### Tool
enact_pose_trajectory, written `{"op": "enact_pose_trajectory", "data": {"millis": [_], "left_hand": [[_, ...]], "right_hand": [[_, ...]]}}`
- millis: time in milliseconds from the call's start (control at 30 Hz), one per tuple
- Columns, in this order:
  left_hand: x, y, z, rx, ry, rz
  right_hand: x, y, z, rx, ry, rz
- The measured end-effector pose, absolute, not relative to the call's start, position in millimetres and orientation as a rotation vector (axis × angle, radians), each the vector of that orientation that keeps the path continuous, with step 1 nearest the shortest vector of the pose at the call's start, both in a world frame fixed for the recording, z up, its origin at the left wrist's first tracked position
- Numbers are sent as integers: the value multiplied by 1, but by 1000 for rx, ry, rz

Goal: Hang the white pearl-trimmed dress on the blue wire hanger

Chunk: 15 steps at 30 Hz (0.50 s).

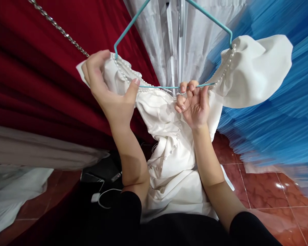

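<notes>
A white dress [174,157] with pearl trim and small buttons hangs on a light blue hanger [210,17]. My left hand [109,87] is wrapped round the dress's left puffed sleeve, thumb toward the hanger's lower bar. Near the middle of the neckline, my right hand [195,102] has its palm turned up and its fingers curled at the bar and the neckline edge. The other puffed sleeve [259,71] spreads loose at the right.
Red drapery [41,78] with a metal chain [61,30] is at the left. White curtains [200,41] stand behind, blue tulle [279,119] at the right. Below are red floor tiles [267,188], a black surface [102,167] and a white cable [100,198].
</notes>
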<state>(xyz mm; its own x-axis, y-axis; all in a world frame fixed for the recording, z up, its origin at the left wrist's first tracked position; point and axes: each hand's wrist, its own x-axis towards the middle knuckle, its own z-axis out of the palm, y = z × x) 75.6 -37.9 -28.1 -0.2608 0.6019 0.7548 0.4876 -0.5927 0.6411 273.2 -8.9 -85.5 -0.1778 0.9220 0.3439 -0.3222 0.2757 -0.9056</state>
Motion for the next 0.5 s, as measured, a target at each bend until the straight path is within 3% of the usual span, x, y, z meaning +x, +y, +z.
{"op": "enact_pose_trajectory", "data": {"millis": [233, 500], "left_hand": [[57, -2, -39, 2038, 1416, 2198], [28, 2, -29, 1655, 1348, 2497]], "right_hand": [[273, -18, -76, -425, -1097, 1430], [276, -11, -79, -455, -1100, 1390]]}}
